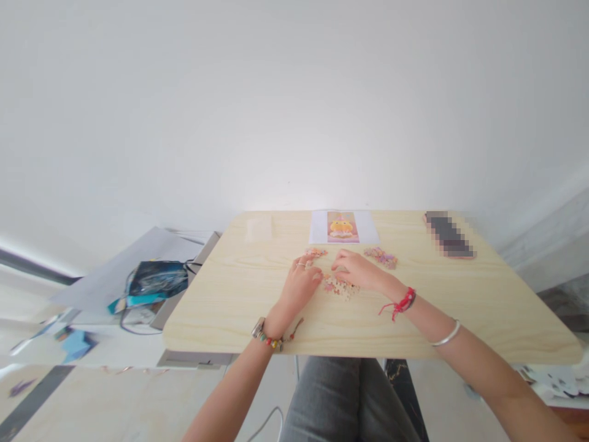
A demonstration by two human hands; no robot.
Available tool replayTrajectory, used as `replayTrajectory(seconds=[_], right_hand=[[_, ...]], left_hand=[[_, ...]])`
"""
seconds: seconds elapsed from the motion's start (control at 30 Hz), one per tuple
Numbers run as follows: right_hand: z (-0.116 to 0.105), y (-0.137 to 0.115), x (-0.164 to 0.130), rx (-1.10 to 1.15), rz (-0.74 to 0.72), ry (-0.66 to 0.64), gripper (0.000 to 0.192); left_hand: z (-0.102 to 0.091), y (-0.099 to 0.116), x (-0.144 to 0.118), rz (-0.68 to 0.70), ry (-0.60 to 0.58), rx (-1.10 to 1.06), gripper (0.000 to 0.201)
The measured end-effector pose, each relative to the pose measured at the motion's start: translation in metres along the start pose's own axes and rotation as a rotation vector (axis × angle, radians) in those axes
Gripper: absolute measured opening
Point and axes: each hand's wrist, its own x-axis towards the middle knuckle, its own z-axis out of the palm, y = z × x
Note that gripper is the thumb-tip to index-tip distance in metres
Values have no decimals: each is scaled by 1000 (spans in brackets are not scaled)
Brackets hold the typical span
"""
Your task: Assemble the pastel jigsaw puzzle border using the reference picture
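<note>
At frame centre, the left hand (301,283) and right hand (356,270), fingers loosely curled and pressing, are joining the small pinkish jigsaw cluster (340,286) on the pale wooden bench (221,301), probably needing careful edge alignment next.

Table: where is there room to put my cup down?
The table is bare left of the left hand and right of the right hand, below the phone. It is crowded around the puzzle pieces and picture sheet.

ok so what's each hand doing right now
left hand: fingers curled down on small pastel jigsaw pieces; grip cannot be told
right hand: same
</note>
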Motion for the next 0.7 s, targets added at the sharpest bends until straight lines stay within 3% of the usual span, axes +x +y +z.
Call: replayTrajectory(seconds=[0.2,0.33,0.7], right_hand=[[13,-7,9,-52,7,-21,7],[17,-8,11,-66,-15,58,8],[-3,-13,9,-106,-108,247,7]], left_hand=[[5,3,8,19,20,6,13],[2,1,8,63,64,-13,11],[-16,3,25,121,194,11,6]])
